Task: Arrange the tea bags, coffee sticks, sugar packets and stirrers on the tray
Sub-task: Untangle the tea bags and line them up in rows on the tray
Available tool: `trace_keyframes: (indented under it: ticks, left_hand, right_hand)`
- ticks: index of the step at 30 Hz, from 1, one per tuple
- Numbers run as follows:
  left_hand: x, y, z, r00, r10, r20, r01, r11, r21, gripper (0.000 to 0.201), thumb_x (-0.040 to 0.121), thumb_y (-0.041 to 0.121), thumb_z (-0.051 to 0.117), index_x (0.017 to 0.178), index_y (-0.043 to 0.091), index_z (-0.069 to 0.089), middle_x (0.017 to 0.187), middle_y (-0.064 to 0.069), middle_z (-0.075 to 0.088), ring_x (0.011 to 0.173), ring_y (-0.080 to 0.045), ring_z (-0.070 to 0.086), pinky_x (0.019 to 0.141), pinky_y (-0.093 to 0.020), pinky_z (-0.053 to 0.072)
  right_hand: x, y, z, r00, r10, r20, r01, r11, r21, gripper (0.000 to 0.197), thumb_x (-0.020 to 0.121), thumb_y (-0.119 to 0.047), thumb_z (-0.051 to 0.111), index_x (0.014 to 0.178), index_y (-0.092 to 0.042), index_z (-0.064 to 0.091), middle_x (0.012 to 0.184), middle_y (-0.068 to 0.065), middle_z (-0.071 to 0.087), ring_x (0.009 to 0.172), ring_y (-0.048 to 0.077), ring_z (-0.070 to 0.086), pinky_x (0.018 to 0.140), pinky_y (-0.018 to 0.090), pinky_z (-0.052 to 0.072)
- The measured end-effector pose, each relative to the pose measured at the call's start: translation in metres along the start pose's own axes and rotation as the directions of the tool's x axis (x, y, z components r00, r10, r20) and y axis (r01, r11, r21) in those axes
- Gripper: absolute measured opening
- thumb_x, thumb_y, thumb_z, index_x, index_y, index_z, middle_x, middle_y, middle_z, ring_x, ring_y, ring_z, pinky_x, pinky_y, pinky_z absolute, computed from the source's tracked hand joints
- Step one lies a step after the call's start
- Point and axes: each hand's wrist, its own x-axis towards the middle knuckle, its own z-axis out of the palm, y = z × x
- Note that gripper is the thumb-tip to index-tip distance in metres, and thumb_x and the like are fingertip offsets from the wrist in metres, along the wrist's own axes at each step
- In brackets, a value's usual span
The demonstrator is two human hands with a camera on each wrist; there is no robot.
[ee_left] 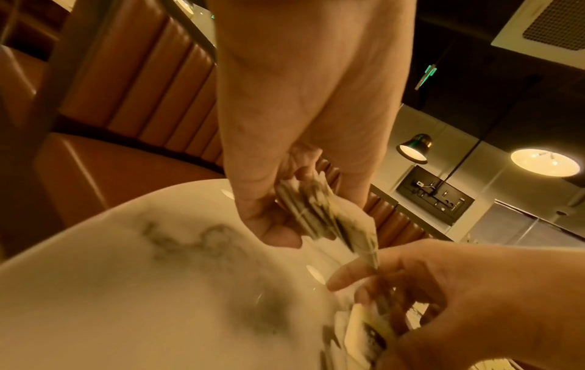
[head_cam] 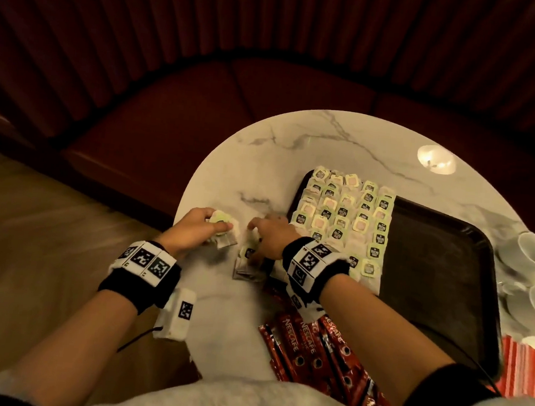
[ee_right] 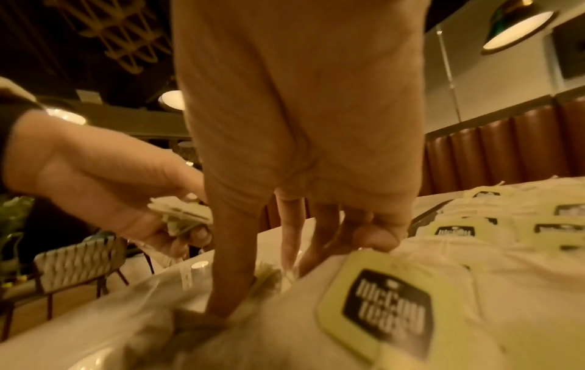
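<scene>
A black tray (head_cam: pixel 439 280) on the round marble table (head_cam: pixel 263 157) carries rows of tea bags (head_cam: pixel 342 215) over its left part. My left hand (head_cam: pixel 202 225) grips a small bundle of tea bags (head_cam: pixel 222 228) just above the table's left edge; the left wrist view shows the bundle (ee_left: pixel 332 220) fanned out under the curled fingers (ee_left: pixel 269 225). My right hand (head_cam: pixel 268 235) reaches down into a loose pile of tea bags (head_cam: pixel 248 267) left of the tray. Its thumb (ee_right: pixel 228 283) and fingers (ee_right: pixel 373 235) dig in around those bags (ee_right: pixel 379 313).
Red Nescafe coffee sticks (head_cam: pixel 309 340) lie near the front edge under my right forearm. Red-and-white striped packets (head_cam: pixel 522 367) sit at the front right. Two white cups (head_cam: pixel 534 252) stand right of the tray. A dark red bench (head_cam: pixel 203 108) curves behind the table.
</scene>
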Motion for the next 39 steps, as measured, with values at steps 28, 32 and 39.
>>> trace_keyframes:
  ticks: [28,32,39]
  left_hand:
    - [-0.032,0.000,0.026,0.934,0.047,0.354,-0.165,0.936,0.312,0.011,0.087,0.015,0.074,0.087,0.005,0.068,0.064,0.001,0.063,0.052,-0.005,0.057,0.049,-0.018,0.046]
    - [-0.030,0.003,0.038,0.908,0.016,0.419,-0.310,0.697,0.646,0.017,0.083,0.032,0.077,0.078,0.020,0.065,0.085,-0.001,0.062,0.084,-0.018,0.060,0.072,-0.029,0.046]
    - [-0.026,-0.007,0.054,0.952,0.080,0.294,-0.290,0.535,0.793,0.060,0.076,0.025,0.082,0.121,0.014,0.044,0.120,-0.010,0.054,0.109,-0.027,0.054,0.092,-0.038,0.046]
  right_hand:
    - [-0.095,0.046,-0.034,0.976,-0.024,-0.216,0.163,0.736,0.657,0.035,0.083,-0.030,0.078,0.097,0.001,0.070,0.088,0.023,0.067,0.076,0.040,0.058,0.069,0.035,0.044]
    - [-0.113,0.050,-0.028,0.988,-0.047,-0.147,0.140,0.672,0.727,0.015,0.085,-0.016,0.076,0.099,-0.009,0.074,0.098,0.012,0.074,0.085,0.026,0.071,0.074,0.033,0.057]
    - [-0.125,0.050,-0.018,0.990,-0.063,-0.126,0.138,0.609,0.781,0.019,0.083,-0.010,0.076,0.103,-0.008,0.074,0.099,0.013,0.074,0.083,0.021,0.071,0.075,0.034,0.059]
